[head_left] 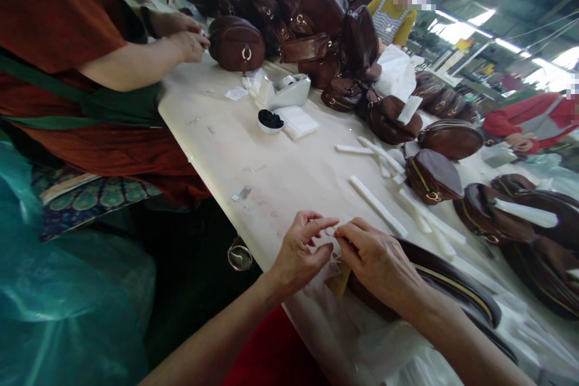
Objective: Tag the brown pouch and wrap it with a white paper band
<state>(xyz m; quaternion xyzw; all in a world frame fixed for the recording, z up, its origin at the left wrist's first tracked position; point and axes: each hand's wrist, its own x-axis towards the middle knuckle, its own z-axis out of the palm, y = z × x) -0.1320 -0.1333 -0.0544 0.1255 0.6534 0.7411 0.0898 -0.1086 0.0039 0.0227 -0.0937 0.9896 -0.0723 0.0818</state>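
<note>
Near the table's front edge, my left hand has its thumb and index finger apart, beside a small thin ring. My right hand pinches at that ring with thumb and index finger pressed together. A dark brown leather bag with a gold zipper lies under and to the right of my right hand, partly hidden by my forearm. Below the fingertips hangs a tan tag with thin white string. Clear plastic is spread below the bag.
Many brown bags are piled at the back of the white table. White strips lie beyond my hands. A black-filled bowl stands near white sheets. One person works at the left, others farther back.
</note>
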